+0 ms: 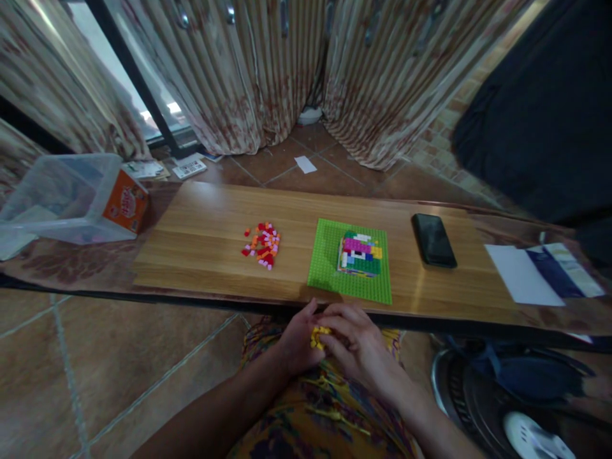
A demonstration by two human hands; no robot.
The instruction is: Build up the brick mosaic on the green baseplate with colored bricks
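Observation:
Just in front of the table's near edge, my left hand [299,341] is cupped around several small yellow toy bricks [317,338]. My right hand [357,335] meets it from the right, thumb and fingers closed on the yellow bricks at the palm. Beyond both hands lies a green baseplate [325,255] bearing a layered block of many-coloured bricks [361,254], with pink, white, yellow and green on top. To its left, a loose pile of red, orange and pink bricks [265,245] is spread on the wooden tabletop [205,223].
A black phone [434,240] lies right of the baseplate, with papers [523,274] farther right. At the left end stands a clear plastic bin [71,197] beside an orange box [127,203]. Curtains [268,76] hang behind. A person in dark clothing [540,121] is at the right.

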